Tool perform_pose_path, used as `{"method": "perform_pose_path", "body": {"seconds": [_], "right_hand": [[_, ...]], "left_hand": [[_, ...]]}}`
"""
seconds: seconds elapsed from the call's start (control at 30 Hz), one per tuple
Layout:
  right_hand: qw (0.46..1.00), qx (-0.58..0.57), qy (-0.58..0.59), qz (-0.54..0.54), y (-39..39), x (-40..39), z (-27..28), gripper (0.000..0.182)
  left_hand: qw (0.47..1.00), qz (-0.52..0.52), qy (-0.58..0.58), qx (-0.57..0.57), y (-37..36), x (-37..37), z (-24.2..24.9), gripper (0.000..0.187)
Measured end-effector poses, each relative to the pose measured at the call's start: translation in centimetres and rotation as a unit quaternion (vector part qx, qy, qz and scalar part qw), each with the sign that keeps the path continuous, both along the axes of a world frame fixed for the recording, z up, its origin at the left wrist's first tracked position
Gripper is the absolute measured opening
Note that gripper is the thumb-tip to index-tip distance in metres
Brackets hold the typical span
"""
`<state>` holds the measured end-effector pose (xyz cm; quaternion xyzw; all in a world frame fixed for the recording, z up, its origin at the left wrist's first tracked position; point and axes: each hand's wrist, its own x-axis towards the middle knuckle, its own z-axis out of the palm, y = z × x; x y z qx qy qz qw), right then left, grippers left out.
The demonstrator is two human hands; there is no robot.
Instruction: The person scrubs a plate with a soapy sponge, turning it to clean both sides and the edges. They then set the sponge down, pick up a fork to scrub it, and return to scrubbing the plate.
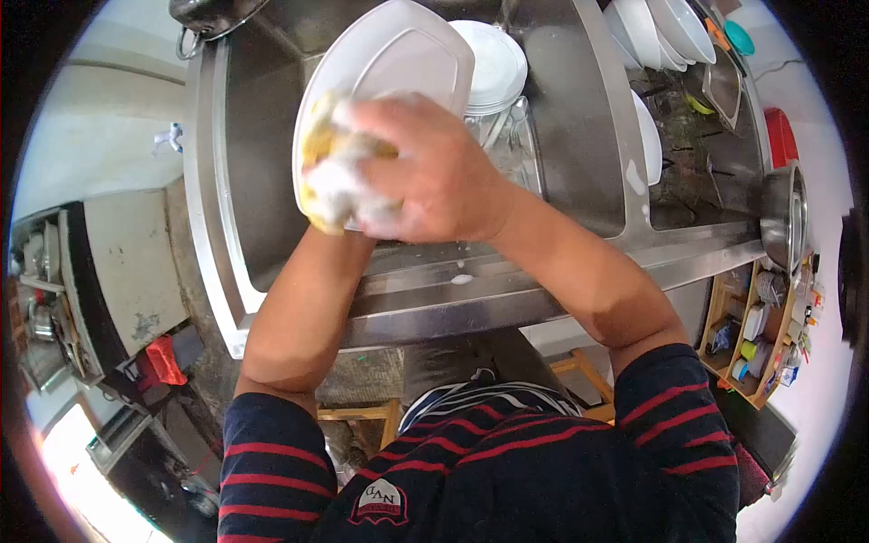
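A white dish (412, 63) with a raised rim is tilted up over the sink. The left wrist (344, 249) runs in under its lower edge, so the dish rests on my left hand, whose fingers are hidden behind it. Across the dish's inner face, my right hand (439, 172) presses a yellow sponge (319, 145) thick with white suds. The right fingers are closed around the sponge and somewhat blurred by motion.
Stacked white plates (493, 68) stand in the steel sink (579, 136), with cutlery (507, 131) beside them. White bowls (674, 32) sit on the right. A metal bowl (786, 217) leans at the right edge. A dark pot (213, 16) is at the upper left.
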<state>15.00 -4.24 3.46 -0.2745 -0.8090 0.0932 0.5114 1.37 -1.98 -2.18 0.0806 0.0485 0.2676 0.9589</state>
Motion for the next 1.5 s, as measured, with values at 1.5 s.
{"method": "perform_pose_path", "body": {"seconds": [1.5], "right_hand": [[0.898,-0.359,0.203,-0.153,6.7,9.0,-0.8,0.046]], "left_hand": [[0.973,0.103,0.201,0.054,1.7,1.0,3.1,0.078]]}}
